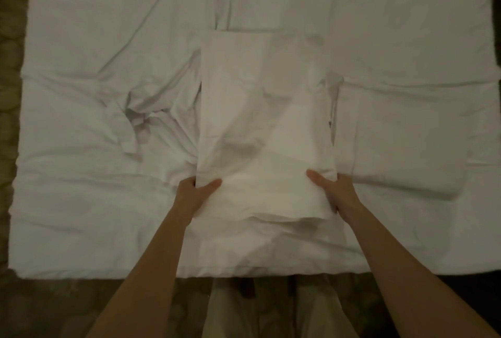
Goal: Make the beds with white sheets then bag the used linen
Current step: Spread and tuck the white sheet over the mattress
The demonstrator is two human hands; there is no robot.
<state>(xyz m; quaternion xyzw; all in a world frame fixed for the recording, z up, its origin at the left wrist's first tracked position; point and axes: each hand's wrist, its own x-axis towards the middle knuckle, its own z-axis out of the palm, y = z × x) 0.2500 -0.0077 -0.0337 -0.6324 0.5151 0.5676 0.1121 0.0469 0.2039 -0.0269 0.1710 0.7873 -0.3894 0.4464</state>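
A white folded sheet (264, 126) lies lengthwise in the middle of the bed (81, 215), its near end raised. My left hand (196, 194) grips the near left corner, thumb on top and fingers underneath. My right hand (332, 191) grips the near right corner in the same way. The bed is covered by a wrinkled white sheet (130, 72), bunched into creases left of the folded one.
A white pillow (398, 142) lies flat on the bed just right of the folded sheet. Patterned carpet (10, 72) runs along the bed's left side and the near edge, where my legs stand.
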